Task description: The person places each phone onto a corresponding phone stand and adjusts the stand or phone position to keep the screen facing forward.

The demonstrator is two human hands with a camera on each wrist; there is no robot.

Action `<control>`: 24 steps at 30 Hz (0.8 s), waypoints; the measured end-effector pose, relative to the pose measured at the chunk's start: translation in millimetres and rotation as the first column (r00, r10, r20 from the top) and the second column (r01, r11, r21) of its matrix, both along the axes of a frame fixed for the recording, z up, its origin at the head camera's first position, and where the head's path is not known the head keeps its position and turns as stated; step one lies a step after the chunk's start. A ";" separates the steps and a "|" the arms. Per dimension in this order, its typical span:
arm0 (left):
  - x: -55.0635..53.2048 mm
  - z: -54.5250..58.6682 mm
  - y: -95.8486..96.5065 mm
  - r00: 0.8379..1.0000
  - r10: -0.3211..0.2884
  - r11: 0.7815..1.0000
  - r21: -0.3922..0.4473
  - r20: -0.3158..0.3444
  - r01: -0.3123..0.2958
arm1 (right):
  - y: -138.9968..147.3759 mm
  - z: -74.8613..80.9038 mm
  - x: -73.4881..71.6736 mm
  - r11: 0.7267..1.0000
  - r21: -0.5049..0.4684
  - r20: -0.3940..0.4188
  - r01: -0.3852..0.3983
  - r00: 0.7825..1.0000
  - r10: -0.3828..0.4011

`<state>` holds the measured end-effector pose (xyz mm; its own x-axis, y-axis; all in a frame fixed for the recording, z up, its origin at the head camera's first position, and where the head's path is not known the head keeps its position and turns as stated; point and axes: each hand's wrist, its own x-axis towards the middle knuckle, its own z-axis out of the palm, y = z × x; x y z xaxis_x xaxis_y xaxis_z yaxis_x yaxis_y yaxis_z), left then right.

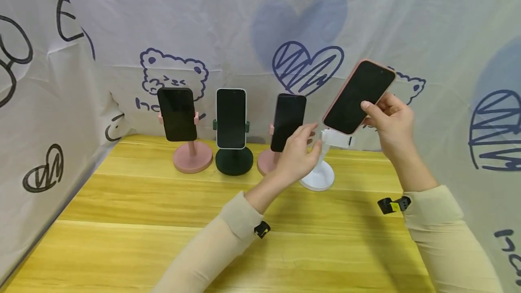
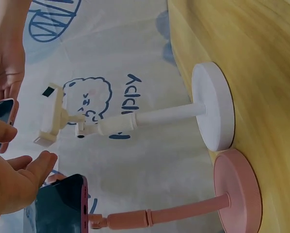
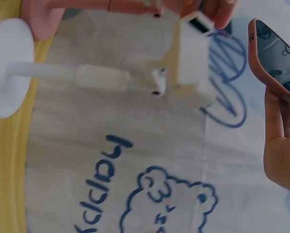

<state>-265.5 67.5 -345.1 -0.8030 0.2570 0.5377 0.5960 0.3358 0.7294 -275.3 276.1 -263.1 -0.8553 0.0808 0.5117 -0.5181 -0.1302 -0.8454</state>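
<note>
My right hand (image 1: 392, 123) grips a smartphone in a pink case (image 1: 360, 97), thumb on its dark screen, tilted above the white phone stand (image 1: 317, 177). In the right wrist view the phone's pink edge (image 3: 261, 73) is apart from the stand's white holder (image 3: 191, 58). My left hand (image 1: 299, 153) reaches to the left side of that holder, fingers loosely extended and holding nothing. It partly covers the pink stand beside it, which bears a dark phone (image 1: 289, 121). In the left wrist view the white holder (image 2: 53, 116) sits just past my left fingertips (image 2: 48, 160).
Further left stand a black phone on a pink stand (image 1: 192, 159) and a white-edged phone on a dark green stand (image 1: 234, 162). The stands line the back of the wooden table (image 1: 163, 220). A printed white cloth (image 1: 228, 26) hangs behind.
</note>
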 end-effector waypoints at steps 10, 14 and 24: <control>-10.1 0.4 16.8 0.994 0.018 0.999 -0.030 0.104 -0.015 | 14.6 -14.5 -20.1 1.000 -0.002 0.122 -0.009 0.992 0.009; -11.4 -0.9 20.5 0.996 0.022 1.000 -0.024 0.090 -0.020 | 17.2 -19.2 -22.5 0.999 -0.028 0.142 -0.032 0.989 0.036; -14.0 -2.0 21.5 0.994 0.078 0.997 -0.016 0.076 -0.077 | 16.1 -33.6 -26.2 0.990 -0.088 0.152 -0.107 0.981 0.120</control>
<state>-279.5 88.9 -347.2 -0.8596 0.1987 0.4708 0.5101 0.3885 0.7674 -301.5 292.2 -296.7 -0.9302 0.0135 0.3667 -0.3582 -0.2505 -0.8994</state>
